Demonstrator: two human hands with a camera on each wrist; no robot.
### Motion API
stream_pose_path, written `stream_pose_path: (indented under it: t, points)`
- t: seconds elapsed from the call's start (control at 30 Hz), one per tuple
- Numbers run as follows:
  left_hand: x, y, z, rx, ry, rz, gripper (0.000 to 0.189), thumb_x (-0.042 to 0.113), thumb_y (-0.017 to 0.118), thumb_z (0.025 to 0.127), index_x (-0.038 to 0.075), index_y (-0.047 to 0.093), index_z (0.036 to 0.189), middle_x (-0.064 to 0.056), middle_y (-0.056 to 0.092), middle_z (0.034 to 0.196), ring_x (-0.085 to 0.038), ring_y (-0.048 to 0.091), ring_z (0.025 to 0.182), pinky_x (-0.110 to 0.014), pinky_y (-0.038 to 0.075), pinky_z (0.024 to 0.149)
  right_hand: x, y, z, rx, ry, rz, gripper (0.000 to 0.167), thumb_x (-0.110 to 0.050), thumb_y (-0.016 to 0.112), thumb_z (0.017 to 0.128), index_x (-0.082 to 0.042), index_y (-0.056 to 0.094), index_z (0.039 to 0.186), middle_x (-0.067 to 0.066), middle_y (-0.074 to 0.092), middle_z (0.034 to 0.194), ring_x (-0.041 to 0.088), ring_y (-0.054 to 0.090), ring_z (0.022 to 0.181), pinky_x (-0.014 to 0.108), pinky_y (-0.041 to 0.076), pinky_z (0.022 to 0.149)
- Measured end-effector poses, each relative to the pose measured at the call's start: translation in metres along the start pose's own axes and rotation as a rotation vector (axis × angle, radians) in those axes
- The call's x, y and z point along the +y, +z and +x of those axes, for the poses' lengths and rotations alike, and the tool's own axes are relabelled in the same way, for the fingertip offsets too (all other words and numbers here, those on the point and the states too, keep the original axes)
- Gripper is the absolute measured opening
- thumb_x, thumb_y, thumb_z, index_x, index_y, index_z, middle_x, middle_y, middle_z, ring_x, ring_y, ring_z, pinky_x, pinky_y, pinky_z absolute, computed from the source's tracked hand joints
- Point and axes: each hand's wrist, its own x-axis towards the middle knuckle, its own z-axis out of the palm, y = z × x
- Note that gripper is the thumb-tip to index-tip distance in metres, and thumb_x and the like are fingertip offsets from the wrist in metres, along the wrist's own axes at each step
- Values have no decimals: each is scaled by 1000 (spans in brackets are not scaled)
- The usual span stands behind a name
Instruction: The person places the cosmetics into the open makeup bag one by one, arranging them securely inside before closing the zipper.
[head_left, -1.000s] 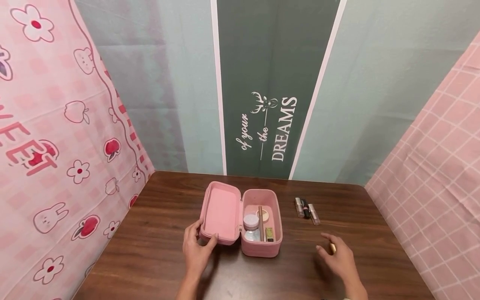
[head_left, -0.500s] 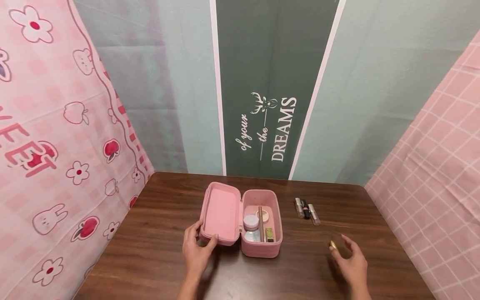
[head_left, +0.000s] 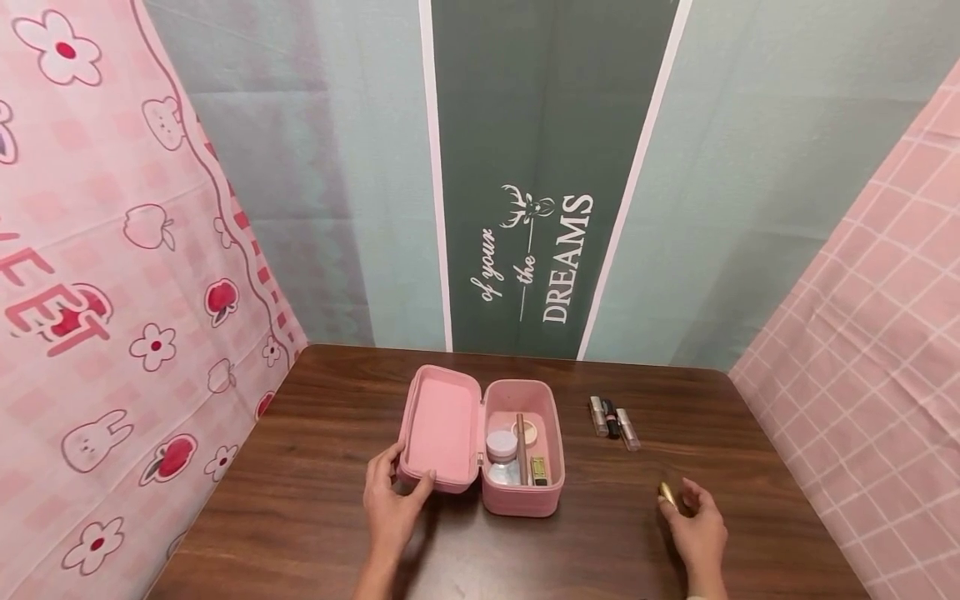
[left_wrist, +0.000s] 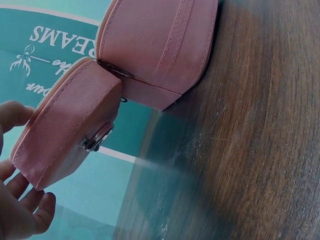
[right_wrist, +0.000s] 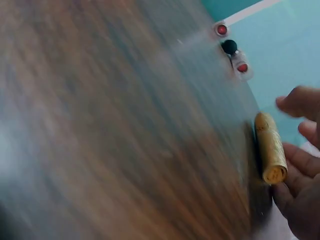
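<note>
A pink zip-up cosmetic case (head_left: 521,502) stands on the table, its lid (head_left: 442,427) swung out to the left. My left hand (head_left: 393,504) grips the lid's near left corner, thumb on the rim and fingers beneath, as the left wrist view shows. Inside the case are a pale-lidded jar (head_left: 502,444), a long brown tube (head_left: 522,448), a round compact (head_left: 528,432) and a small yellow-green box (head_left: 538,469). A gold lipstick tube (right_wrist: 271,150) lies on the table at the right. My right hand (head_left: 700,529) is beside it, fingers loosely bent and apart, thumb at its near end.
Three lipsticks (head_left: 612,422) lie side by side on the wooden table (head_left: 322,467) right of the case. A green and teal cloth (head_left: 555,125) hangs behind the table. Pink patterned cloths (head_left: 885,275) hang at both sides.
My right hand has shifted right and its fingers have come away from over the gold lipstick tube, then bent in slightly. The left hand and the case stay still.
</note>
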Motion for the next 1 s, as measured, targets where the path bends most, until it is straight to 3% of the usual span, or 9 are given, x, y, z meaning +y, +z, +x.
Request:
stream_pose_path:
  t: [0.13,0.4,0.77,1.0]
  points:
    - [1,-1,0,-3,-2,-1,61,2,85,57,-1,61,113,-9,57,103,-17,53,83,-32,46,67,0,6,-1,3,-37,-59,47,-2,67,77,8,49,120,31,55,112,42,52,99,52,33,84]
    - [2,-1,0,-3,-11,8,60,4,85,58,-1,61,113,-10,57,103,-16,53,84,-31,46,67,-1,14,-3,56,-58,-66,37,4,63,75,7,56,112,29,60,102,41,55,91,50,32,82]
    - [1,0,-1,0,9,16,59,4,85,59,-1,61,112,-11,57,103,-19,54,82,-33,47,67,-30,1,1,50,5,-38,34,3,63,77,5,58,110,27,60,107,39,56,93,52,29,88]
    - [1,-1,1,-1,-5,16,60,3,85,58,-1,61,113,-10,57,103,-18,53,83,-31,46,68,-44,0,-8,25,77,-55,32,-1,61,77,6,57,109,27,62,101,43,51,93,54,34,82]
